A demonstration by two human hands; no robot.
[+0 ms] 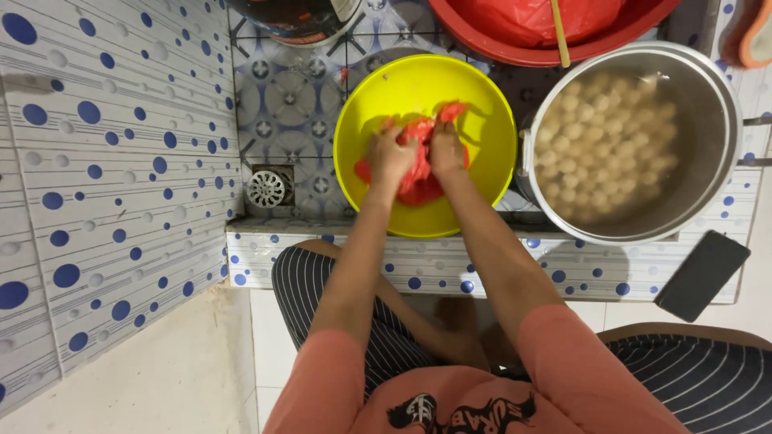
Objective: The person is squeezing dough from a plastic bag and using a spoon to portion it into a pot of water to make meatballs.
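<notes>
At frame centre, the left hand (392, 157) and right hand (447, 150) both clench a crumpled red plastic bag (420, 183) inside the yellow basin (490, 137); the bag's long axis runs top to bottom.

The yellow bowl (482, 104) looks like smooth glossy plastic, and the red bag (418, 181) in it is thin, crinkly plastic film. The pot (712, 96) is dull brushed metal. Wall tiles (104, 185) are shiny glazed ceramic, and the drain cover (266, 188) is bright metal.
</notes>
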